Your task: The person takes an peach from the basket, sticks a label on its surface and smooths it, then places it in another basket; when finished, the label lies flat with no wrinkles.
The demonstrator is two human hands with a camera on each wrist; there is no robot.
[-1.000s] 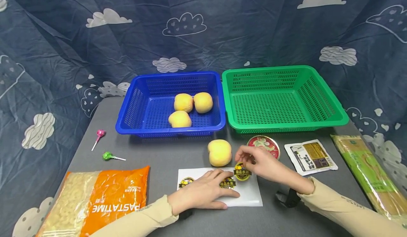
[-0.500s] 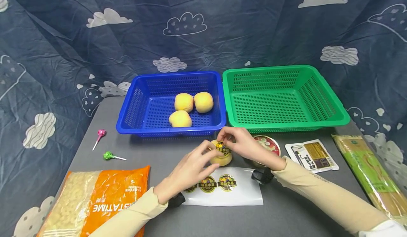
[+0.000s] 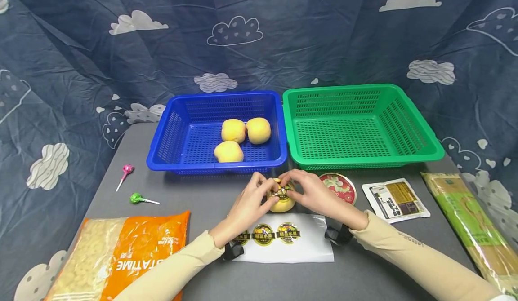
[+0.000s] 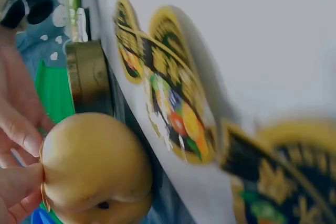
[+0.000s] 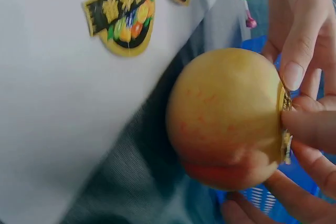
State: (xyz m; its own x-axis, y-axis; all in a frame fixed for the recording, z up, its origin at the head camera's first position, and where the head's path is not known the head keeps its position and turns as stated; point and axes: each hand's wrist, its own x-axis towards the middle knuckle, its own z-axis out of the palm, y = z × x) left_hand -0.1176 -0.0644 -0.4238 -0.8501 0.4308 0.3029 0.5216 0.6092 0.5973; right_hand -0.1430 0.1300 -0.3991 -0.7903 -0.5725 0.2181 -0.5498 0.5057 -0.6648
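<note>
A yellow peach (image 3: 282, 207) rests on the grey table in front of the blue basket. A round black-and-gold sticker (image 3: 284, 192) lies against its upper side. My left hand (image 3: 251, 201) is at the peach's left, thumb and fingers bent at the sticker's edge. From the right, my right hand (image 3: 313, 194) holds the sticker's other edge with thumb and forefinger. Up close in the right wrist view, the peach (image 5: 226, 114) has a reddish blush, and the sticker (image 5: 284, 100) stands along its side under the fingertips. Closer to me lies a white sticker sheet (image 3: 311, 248) bearing several like stickers.
The blue basket (image 3: 216, 166) holds 3 peaches; right of it stands a green basket (image 3: 344, 139). A red-lidded tin (image 3: 341, 188), a white pouch (image 3: 394, 201) and a green-labelled noodle pack (image 3: 469, 215) lie right. Left are two lollipops (image 3: 136, 198) and an orange pasta bag (image 3: 139, 247).
My right hand has carried a sticker from the sheet to the peach. My left hand has left the sheet, risen to the peach and bent its fingers at the sticker.
</note>
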